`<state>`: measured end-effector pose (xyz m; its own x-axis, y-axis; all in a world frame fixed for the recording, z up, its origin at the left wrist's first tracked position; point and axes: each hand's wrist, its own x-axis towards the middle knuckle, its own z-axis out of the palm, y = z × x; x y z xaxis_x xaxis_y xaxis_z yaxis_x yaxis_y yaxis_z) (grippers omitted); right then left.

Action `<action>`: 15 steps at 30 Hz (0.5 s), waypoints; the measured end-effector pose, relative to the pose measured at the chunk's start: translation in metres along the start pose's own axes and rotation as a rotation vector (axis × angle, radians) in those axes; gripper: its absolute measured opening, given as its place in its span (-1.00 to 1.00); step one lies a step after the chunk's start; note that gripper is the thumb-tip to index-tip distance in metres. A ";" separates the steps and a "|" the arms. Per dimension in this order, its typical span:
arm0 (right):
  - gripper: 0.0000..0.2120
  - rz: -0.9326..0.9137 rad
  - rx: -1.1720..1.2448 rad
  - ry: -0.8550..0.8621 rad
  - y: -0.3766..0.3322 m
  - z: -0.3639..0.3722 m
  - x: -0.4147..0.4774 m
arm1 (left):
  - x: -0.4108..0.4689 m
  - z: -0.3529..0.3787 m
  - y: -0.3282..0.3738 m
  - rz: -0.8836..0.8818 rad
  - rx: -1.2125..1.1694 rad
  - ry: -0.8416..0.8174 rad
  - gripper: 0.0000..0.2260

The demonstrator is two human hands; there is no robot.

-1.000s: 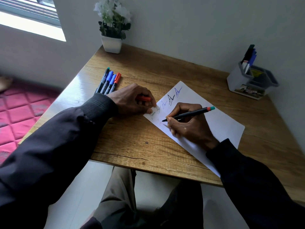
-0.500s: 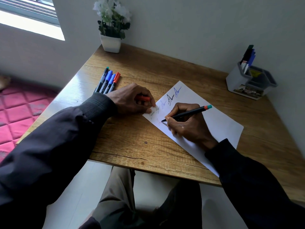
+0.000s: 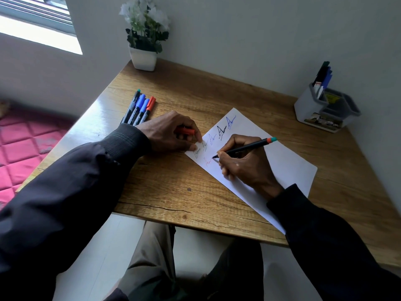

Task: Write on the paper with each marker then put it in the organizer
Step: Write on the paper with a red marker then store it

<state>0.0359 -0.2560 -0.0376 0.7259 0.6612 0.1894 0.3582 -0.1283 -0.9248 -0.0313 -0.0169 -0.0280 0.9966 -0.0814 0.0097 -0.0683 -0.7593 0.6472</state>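
1. The right hand (image 3: 245, 168) rests on the white paper (image 3: 288, 166), its fingers curled tight round a black marker (image 3: 245, 148) in a writing grip.
2. The marker is uncapped, with an orange band and a teal tip at its raised back end. Its nib touches the paper just beside a short red scribble (image 3: 209, 163).
3. Further up the sheet is a row of earlier marks in green, blue and black.
4. The left hand (image 3: 169, 133) lies at the paper's near-left corner. Its fingers are curled round a red cap (image 3: 184, 131), and its fingertips press on the edge of the sheet.
5. 4 capped markers (image 3: 138, 109) lie side by side on the wooden table (image 3: 173, 192), just beyond the left wrist: 1 teal-ended, 2 blue, 1 red.
6. The white and grey organizer (image 3: 303, 107) stands at the table's far right, by the wall, well apart from the paper. Several markers (image 3: 323, 76) stand upright in its tall left compartment.
7. A white pot of flowers (image 3: 143, 59) sits at the far left corner, and a pink quilted mat (image 3: 23, 137) lies on the floor to the left.
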 end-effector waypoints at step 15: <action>-0.90 -0.103 -0.096 -0.126 -0.002 -0.003 -0.002 | -0.002 -0.001 0.005 -0.014 -0.024 -0.002 -0.75</action>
<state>0.0354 -0.2593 -0.0355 0.6056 0.7609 0.2330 0.4853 -0.1211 -0.8659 -0.0339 -0.0201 -0.0243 0.9974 -0.0720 -0.0008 -0.0533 -0.7447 0.6652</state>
